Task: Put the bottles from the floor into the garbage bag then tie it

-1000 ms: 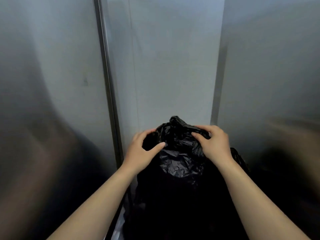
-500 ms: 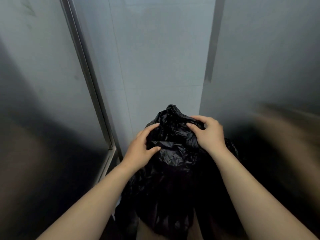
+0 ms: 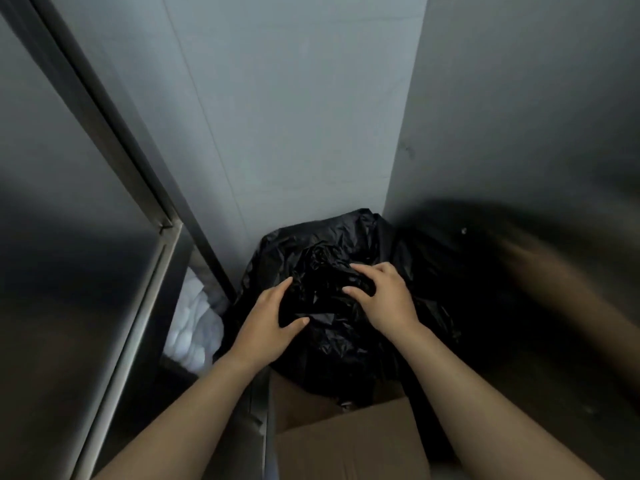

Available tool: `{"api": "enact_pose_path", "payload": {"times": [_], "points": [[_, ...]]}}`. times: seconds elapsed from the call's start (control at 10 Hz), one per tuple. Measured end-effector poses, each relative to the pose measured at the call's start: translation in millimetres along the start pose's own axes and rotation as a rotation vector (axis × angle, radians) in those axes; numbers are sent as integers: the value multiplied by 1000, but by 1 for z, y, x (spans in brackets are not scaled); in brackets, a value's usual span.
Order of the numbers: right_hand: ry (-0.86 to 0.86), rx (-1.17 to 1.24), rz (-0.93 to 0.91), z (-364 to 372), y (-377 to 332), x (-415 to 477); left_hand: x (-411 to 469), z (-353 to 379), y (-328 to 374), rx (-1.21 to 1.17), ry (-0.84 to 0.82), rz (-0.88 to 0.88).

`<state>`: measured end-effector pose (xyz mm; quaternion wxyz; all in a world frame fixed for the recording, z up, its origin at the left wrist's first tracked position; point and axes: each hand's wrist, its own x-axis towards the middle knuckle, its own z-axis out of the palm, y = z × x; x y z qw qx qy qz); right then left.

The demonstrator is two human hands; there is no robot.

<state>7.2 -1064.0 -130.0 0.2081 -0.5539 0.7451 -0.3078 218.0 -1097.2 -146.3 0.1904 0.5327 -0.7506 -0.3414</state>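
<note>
Now lower | both hands (image 3: 325, 313) still grip garbage bag (image 3: 332, 341) top | cardboard box (image 3: 349, 445) newly visible

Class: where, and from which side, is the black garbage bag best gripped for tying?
Likely the gathered, crumpled neck on top of the garbage bag, taken from above. The loose plastic bunches there, and the left hand and right hand flank it.

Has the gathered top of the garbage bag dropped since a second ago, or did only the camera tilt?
Cannot tell. The camera tilted down, revealing the cardboard box. Both the left hand and right hand grip the garbage bag top as before, against the corner wall.
</note>
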Motion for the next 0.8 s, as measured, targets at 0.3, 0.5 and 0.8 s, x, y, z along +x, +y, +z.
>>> {"api": "enact_pose_path", "payload": {"times": [0.3, 0.5, 0.8], "points": [[-212, -231, 81, -22, -23, -8, 4, -18, 15, -60, 75, -26], [-199, -303, 77, -52, -38, -34, -10, -31, 48, -13, 107, 48], [-109, -276, -101, -132, -72, -93, -81, -59, 116, 129, 227, 189]]}}
